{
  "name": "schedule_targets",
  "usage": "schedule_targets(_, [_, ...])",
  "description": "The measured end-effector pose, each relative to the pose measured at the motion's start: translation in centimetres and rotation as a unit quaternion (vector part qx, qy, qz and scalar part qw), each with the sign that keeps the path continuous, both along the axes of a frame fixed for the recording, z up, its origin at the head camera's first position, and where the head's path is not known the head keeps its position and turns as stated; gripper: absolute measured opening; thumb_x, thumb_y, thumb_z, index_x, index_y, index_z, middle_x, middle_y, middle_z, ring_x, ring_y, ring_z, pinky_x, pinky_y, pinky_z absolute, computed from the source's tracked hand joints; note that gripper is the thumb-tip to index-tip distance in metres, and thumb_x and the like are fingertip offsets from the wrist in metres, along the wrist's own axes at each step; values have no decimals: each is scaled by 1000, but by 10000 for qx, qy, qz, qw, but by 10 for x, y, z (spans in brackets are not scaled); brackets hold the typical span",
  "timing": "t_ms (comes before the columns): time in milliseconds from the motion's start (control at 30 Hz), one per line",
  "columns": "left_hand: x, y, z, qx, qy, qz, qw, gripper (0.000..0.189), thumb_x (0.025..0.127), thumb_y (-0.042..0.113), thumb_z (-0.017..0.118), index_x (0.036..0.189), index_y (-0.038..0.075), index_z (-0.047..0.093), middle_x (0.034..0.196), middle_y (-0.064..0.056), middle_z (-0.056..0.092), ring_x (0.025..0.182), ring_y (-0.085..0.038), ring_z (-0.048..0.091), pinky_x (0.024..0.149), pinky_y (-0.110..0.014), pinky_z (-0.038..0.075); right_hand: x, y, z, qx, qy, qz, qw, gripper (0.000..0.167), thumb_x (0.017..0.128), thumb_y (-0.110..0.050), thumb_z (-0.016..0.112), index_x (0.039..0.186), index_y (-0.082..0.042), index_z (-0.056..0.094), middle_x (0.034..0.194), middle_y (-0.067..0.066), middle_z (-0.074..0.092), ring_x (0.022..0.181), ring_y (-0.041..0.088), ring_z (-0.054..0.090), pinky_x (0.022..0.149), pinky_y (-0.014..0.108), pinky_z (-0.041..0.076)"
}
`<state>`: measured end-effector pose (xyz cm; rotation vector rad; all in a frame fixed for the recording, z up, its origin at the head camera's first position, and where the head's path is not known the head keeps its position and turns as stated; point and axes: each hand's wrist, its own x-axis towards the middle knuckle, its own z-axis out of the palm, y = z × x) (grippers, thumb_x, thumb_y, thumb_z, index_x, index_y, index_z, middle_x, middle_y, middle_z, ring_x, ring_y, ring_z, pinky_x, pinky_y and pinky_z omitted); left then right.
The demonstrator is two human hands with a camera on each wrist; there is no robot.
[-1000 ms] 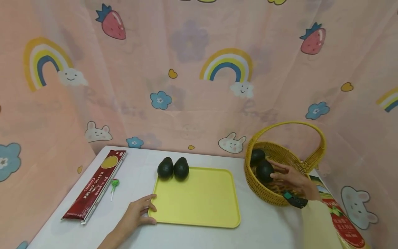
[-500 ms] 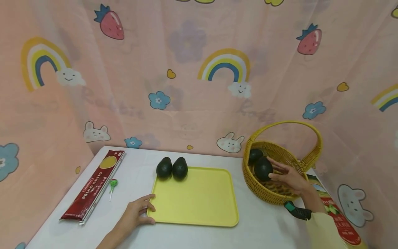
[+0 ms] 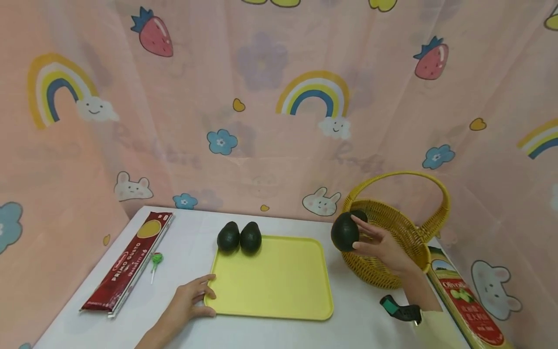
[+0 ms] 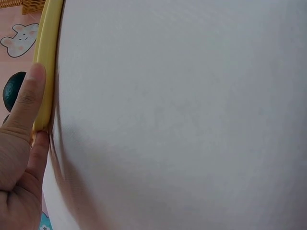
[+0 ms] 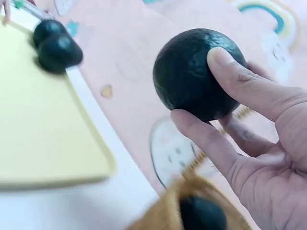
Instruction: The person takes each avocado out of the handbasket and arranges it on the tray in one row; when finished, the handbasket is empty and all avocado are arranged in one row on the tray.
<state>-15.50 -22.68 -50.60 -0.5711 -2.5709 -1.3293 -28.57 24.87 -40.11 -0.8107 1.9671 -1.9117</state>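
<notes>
My right hand [image 3: 385, 249] pinches a dark green avocado [image 3: 345, 232] between thumb and fingertips, raised over the left rim of the yellow wicker basket [image 3: 370, 272]. Another avocado [image 5: 205, 214] lies inside the basket, mostly hidden behind the held one in the head view. With thumb and fingers at its near left corner, my left hand [image 3: 185, 303] holds the yellow tray [image 3: 279, 278]. Two upright avocados stand side by side at the tray's far left corner, the left avocado [image 3: 228, 238] close against the right avocado [image 3: 250, 238].
On the left of the white table [image 3: 174, 252] lies a red spaghetti packet [image 3: 131, 264], with a green lollipop [image 3: 156, 259] beside it. An olive oil packet [image 3: 468, 295] lies along the right edge, near the basket. A printed pink cloth [image 3: 261, 160] hangs behind.
The right hand has lifted the avocado from inside the basket and carried it up and left to the rim. My left hand stays at the tray's corner.
</notes>
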Motion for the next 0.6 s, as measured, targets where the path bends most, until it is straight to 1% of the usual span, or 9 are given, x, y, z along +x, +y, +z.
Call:
schedule_targets(133, [1, 0, 2, -16, -10, 20, 10000, 29, 59, 17, 85, 79, 10, 66, 122, -26, 59, 109, -49, 55, 85, -30, 56, 3, -28, -5, -85, -120, -130, 9998, 65, 91, 8, 56, 148, -17, 37, 129, -6, 53, 108, 15, 63, 86, 36, 56])
schedule_targets(267, [2, -1, 4, -69, -85, 53, 9999, 29, 59, 18, 85, 80, 10, 66, 123, -25, 60, 110, -48, 55, 85, -31, 56, 0, -57, -18, -98, -327, -290, 9990, 66, 89, 6, 61, 147, -15, 38, 137, -1, 47, 110, 15, 61, 85, 37, 57])
schedule_targets(400, [1, -1, 3, -46, -218, 68, 9997, 29, 60, 19, 85, 80, 11, 66, 124, -24, 59, 112, -46, 54, 86, -33, 56, -9, -80, -38, -255, -768, -85, 9967, 68, 88, 6, 63, 148, -12, 34, 144, 15, 38, 109, 17, 61, 87, 39, 56])
schedule_targets(500, [0, -1, 3, -38, -220, 55, 9997, 29, 60, 19, 85, 80, 10, 66, 124, -24, 59, 112, -46, 55, 85, -32, 56, -16, -94, -53, -146, -946, 75, 9954, 69, 89, 4, 63, 148, -9, 31, 146, 26, 33, 109, 17, 62, 87, 40, 56])
schedule_targets(600, [1, -1, 3, -17, -145, 36, 9999, 29, 60, 19, 85, 80, 10, 66, 123, -25, 59, 110, -46, 55, 84, -33, 56, -21, -109, -63, 42, -1001, 70, 9949, 68, 89, 1, 64, 148, -7, 31, 146, 31, 31, 110, 20, 61, 86, 41, 56])
